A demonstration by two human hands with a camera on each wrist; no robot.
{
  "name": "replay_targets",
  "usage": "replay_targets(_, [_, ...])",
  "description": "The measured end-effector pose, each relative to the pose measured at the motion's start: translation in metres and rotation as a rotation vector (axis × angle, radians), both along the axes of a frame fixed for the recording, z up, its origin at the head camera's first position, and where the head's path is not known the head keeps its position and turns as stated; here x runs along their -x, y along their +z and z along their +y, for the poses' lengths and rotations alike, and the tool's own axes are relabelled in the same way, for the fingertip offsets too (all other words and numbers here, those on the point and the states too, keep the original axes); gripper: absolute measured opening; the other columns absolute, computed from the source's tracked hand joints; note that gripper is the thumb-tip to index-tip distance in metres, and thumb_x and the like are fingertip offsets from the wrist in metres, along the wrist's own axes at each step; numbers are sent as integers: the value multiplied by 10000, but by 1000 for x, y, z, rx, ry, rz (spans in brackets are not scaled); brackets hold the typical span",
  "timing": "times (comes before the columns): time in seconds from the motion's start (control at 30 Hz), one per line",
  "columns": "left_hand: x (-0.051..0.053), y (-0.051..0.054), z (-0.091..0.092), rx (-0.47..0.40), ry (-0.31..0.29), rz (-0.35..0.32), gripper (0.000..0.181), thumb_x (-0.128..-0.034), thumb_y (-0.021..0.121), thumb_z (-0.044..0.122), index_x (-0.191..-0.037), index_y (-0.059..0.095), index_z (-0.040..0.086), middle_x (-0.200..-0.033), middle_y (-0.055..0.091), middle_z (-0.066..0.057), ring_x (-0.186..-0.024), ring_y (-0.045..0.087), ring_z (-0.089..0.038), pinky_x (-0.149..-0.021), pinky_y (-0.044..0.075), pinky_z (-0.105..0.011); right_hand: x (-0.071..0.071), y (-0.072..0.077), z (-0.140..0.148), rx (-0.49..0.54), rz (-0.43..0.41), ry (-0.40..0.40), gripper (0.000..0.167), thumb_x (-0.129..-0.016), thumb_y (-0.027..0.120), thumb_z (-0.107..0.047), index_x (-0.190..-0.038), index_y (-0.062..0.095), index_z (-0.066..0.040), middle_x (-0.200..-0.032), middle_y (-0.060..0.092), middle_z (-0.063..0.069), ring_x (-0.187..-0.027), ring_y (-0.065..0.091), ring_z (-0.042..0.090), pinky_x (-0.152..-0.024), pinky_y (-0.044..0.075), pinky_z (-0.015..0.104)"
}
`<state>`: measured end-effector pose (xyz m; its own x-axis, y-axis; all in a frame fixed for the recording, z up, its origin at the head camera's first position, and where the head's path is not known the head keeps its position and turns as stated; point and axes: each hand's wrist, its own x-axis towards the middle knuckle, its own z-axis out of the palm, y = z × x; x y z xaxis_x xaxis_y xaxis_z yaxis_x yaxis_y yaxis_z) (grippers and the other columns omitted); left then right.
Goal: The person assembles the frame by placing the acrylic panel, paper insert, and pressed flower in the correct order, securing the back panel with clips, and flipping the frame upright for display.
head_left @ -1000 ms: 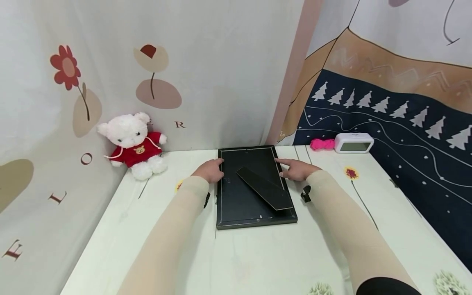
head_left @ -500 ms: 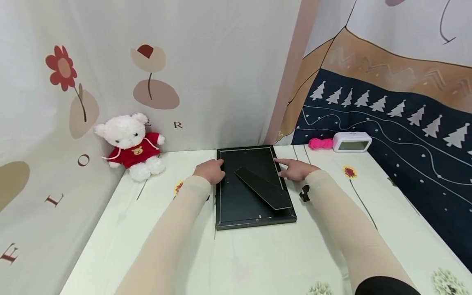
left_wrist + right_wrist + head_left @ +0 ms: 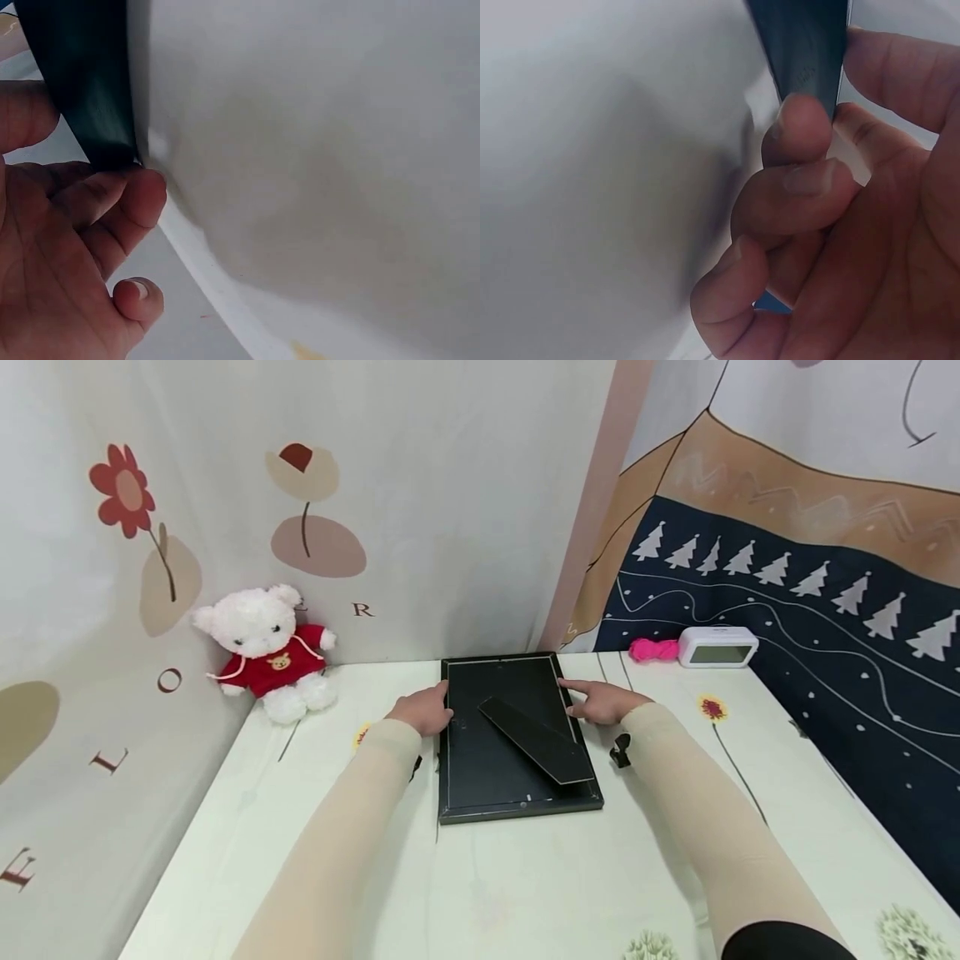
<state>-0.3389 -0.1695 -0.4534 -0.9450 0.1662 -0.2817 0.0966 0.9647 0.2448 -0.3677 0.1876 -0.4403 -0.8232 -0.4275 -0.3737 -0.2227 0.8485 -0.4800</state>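
Observation:
A black picture frame (image 3: 476, 768) lies back side up on the table. Its easel-back stand (image 3: 536, 739) runs diagonally across the backing. My left hand (image 3: 422, 710) grips the frame's left edge toward the far end. Opposite it, my right hand (image 3: 603, 702) grips the right edge with the index finger stretched along it. In the left wrist view, the thumb and curled fingers are at the frame's dark side (image 3: 90, 82). Curled fingers and thumb likewise meet the frame's side (image 3: 810, 52) in the right wrist view. The front of the frame is hidden.
A white teddy bear (image 3: 266, 652) in a red hoodie sits at the back left. At the back right are a pink bundle (image 3: 654, 650) and a white digital clock (image 3: 717, 647). Printed curtains (image 3: 450, 510) stand behind the table (image 3: 495, 893).
Both hands stay at the frame's sides, and the frame has not visibly moved on the table. The left hand shifts only slightly; the head view sways a little.

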Motion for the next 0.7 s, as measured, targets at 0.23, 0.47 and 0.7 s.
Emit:
replay_targets(0.23, [-4,-3,-7,-34,-5,28,684,-1118,479,362,-1695,214,108,-1705,347,-126,-1550,373,-364,-1249,282,-641,3,0,0,-9,13,-6,721,-1052,580,-309,-1694,262,-222,-1355,629,180,-882,639,191,-985,428,438])
replay_targets(0.47, [-9,-4,-8,-22,-25,43,652,-1133,429,350,-1700,198,125,-1705,351,-110,-1548,374,-362,-1247,252,-671,6,7,-6,-49,43,-2,684,-1046,588,-303,-1669,337,-175,-1426,609,204,-1058,652,263,-1066,447,481])
replay_targets(0.7, [-11,0,-7,3,-18,50,655,-1129,445,356,-1699,210,135,-1685,388,-109,-1528,407,-374,-1242,245,-685,20,29,-29,-11,171,56,577,-1058,591,-277,-1575,483,-43,-1589,492,221,-1452,479,386,-1220,378,540])
